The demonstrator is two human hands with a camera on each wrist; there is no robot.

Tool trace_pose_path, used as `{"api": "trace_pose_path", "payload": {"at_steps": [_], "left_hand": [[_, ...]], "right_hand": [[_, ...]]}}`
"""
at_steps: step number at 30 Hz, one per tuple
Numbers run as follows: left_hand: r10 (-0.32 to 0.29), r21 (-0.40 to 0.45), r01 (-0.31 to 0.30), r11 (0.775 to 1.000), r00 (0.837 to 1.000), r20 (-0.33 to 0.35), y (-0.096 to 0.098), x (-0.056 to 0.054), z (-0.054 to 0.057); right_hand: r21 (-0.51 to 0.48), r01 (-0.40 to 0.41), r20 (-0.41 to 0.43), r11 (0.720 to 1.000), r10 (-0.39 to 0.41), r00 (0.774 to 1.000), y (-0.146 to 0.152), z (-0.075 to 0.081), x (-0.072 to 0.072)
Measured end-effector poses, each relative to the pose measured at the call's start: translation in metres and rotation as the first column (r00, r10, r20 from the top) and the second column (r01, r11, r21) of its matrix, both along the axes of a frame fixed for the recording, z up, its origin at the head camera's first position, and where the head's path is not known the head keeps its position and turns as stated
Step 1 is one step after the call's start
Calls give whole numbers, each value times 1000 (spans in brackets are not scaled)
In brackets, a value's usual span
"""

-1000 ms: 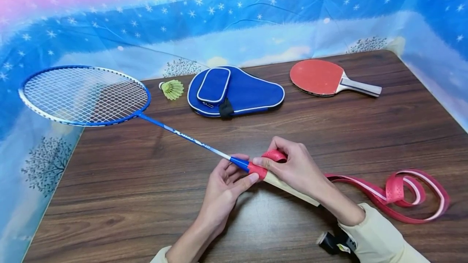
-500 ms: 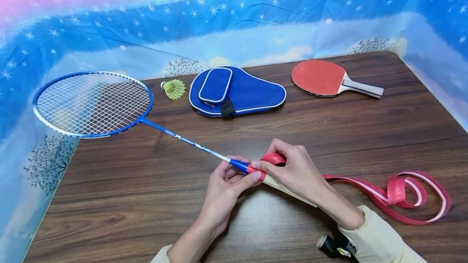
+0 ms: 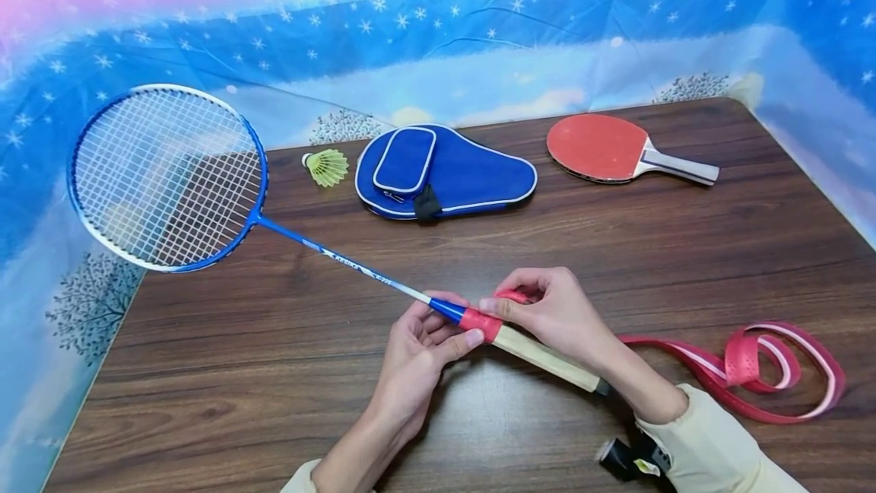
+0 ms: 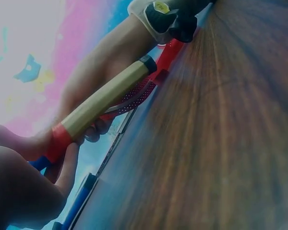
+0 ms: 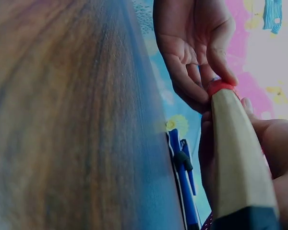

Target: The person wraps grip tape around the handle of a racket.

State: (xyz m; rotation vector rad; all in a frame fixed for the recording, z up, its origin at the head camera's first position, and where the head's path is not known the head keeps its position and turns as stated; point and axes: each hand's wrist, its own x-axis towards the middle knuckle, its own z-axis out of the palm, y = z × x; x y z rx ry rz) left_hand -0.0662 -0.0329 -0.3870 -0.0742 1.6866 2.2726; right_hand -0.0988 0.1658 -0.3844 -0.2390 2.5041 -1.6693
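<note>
A blue and white badminton racket is held above the table, its head to the upper left. Red perforated grip tape wraps the top of its handle; below that the pale wooden handle is bare down to a dark butt end. My left hand pinches the racket at the wrapped part, thumb on the tape. My right hand pinches the tape just beside it, with a loop of tape at its fingers. From there the loose tape trails to the right and lies curled on the table.
At the back of the dark wooden table lie a yellow-green shuttlecock, a blue paddle case with a small pouch on it, and a red table tennis paddle. A patterned cloth hangs behind.
The racket has turned about its shaft, so its head now stands more upright and faces the camera. More of the bare handle shows. The right hand has shifted slightly; the left hand stays nearly in place.
</note>
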Motion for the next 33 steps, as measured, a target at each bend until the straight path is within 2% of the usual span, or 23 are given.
{"api": "trace_pose_path", "payload": {"at_steps": [4, 8, 10, 17, 25, 33], "left_hand": [[-8, -1, 8, 1000, 1000, -6, 0, 0, -1], [-16, -11, 16, 1000, 1000, -11, 0, 1, -2], [-25, -11, 25, 1000, 1000, -13, 0, 1, -2], [-43, 47, 43, 998, 999, -15, -1, 1, -1], [-36, 202, 40, 979, 999, -20, 0, -2, -2], [-23, 188, 26, 982, 1000, -17, 2, 1, -5]], "right_hand": [[18, -8, 39, 1000, 7, 999, -1, 1, 1], [-133, -62, 172, 989, 85, 981, -3, 1, 2], [-183, -76, 211, 980, 115, 971, -2, 1, 2], [-49, -85, 56, 995, 88, 995, 0, 1, 2], [-20, -81, 12, 997, 81, 997, -1, 4, 0], [37, -72, -63, 997, 74, 995, 0, 2, 5]]}}
